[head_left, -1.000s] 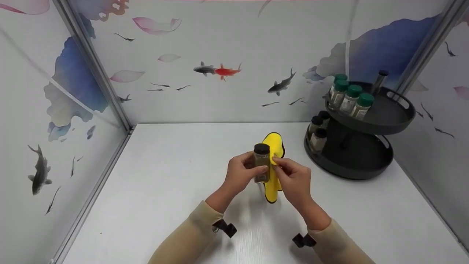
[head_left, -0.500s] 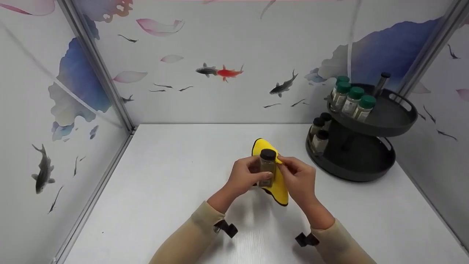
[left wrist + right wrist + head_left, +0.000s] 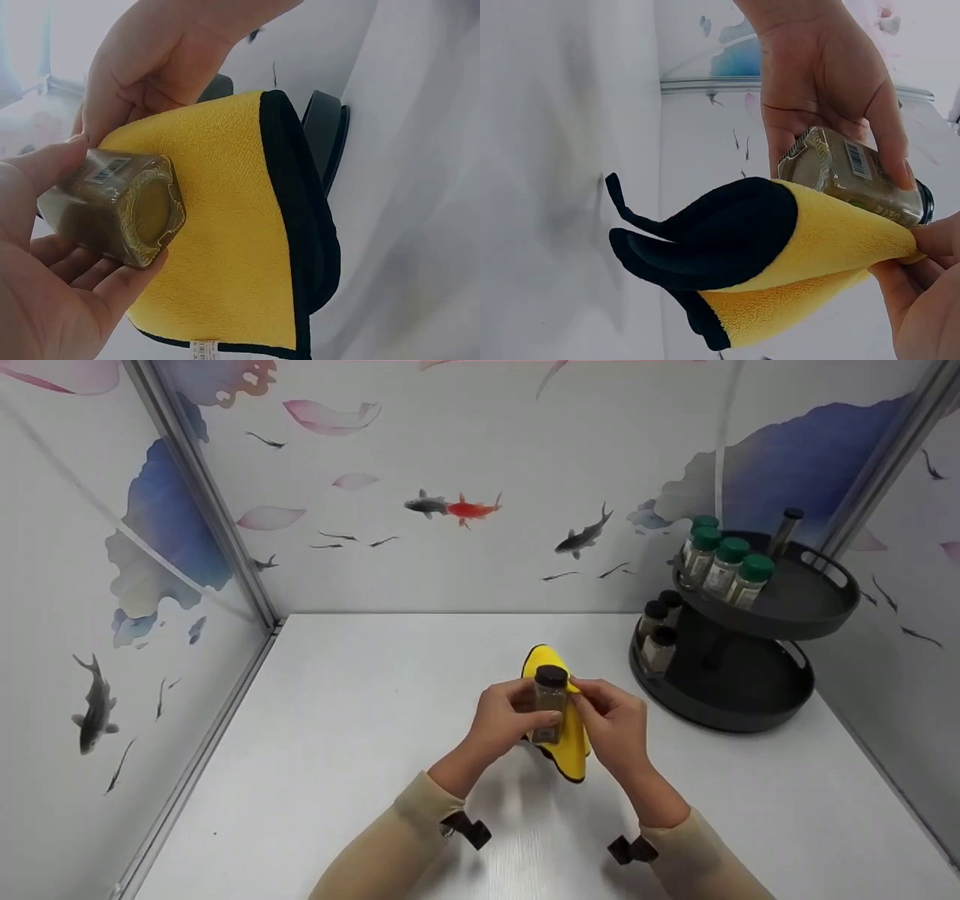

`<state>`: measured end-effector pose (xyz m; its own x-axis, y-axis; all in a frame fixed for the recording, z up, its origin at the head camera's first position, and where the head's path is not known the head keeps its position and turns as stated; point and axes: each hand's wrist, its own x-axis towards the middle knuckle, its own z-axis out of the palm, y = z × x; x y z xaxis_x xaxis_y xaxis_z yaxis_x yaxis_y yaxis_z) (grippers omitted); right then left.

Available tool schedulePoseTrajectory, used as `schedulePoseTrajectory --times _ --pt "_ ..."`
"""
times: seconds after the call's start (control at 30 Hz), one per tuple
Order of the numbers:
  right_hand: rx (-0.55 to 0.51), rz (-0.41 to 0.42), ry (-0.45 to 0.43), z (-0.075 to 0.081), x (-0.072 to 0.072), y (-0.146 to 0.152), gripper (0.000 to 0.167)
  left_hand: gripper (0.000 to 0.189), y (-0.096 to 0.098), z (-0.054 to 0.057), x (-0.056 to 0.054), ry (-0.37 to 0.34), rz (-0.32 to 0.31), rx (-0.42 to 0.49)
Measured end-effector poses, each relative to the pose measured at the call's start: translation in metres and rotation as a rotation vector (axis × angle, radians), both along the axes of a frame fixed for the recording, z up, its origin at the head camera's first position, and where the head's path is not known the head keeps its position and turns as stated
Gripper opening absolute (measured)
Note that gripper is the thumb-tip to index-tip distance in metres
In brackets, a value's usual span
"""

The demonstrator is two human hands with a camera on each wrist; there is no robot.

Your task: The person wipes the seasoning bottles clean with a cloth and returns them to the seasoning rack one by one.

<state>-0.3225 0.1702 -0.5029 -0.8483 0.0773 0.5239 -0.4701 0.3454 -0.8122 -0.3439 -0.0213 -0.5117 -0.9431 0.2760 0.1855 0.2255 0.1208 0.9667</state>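
A square-sided spice jar (image 3: pixel 550 705) with a black cap stands upright in my left hand (image 3: pixel 501 712), gripped between thumb and fingers above the table. Its base and a barcode label face the left wrist camera, where brownish contents show through the clear jar (image 3: pixel 112 202). My right hand (image 3: pixel 616 724) pinches a yellow cloth (image 3: pixel 576 742) with dark edging close beside the jar. The cloth (image 3: pixel 832 232) hangs in folds from those fingertips and lies against the jar's side in the right wrist view. Part of the cloth is hidden behind the jar in the head view.
A black two-tier round rack (image 3: pixel 727 712) stands at the right back. Several green-capped jars (image 3: pixel 727 566) and a slim black-capped bottle (image 3: pixel 785 532) are on its upper tier; black-capped jars (image 3: pixel 660 649) sit on the lower one. Printed walls enclose the white table (image 3: pixel 360 697).
The cloth has swung from nearly straight to a slant behind the jar. Both hands have shifted slightly right and down with the jar; over the last half second they barely move.
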Motion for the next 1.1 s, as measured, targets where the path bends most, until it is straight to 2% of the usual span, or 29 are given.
schedulePoseTrajectory --times 0.17,0.33,0.47,0.67,0.9,1.0,1.1 --pt "0.070 -0.007 0.060 0.000 0.005 -0.003 0.021 0.047 0.001 -0.003 -0.001 -0.023 0.054 0.015" --pt "0.110 -0.009 0.104 -0.001 0.006 -0.003 0.020 0.045 0.001 -0.004 -0.001 -0.032 0.080 0.008" --pt "0.099 -0.026 0.110 0.000 0.004 -0.002 0.020 0.041 0.002 -0.003 -0.001 -0.006 0.065 -0.026" --pt "0.048 -0.010 0.058 -0.002 -0.001 0.000 0.017 0.038 0.001 -0.004 0.000 0.005 0.055 -0.059" --pt "-0.027 -0.005 -0.029 -0.001 -0.006 0.004 0.017 0.042 0.003 -0.005 0.003 0.041 -0.029 -0.045" --pt "-0.031 0.002 -0.022 0.002 -0.003 0.004 0.018 0.044 0.004 -0.002 0.005 0.039 -0.022 -0.020" --pt "-0.011 0.008 0.024 0.005 0.002 0.002 0.021 0.045 0.004 0.001 0.005 0.022 0.001 0.019"
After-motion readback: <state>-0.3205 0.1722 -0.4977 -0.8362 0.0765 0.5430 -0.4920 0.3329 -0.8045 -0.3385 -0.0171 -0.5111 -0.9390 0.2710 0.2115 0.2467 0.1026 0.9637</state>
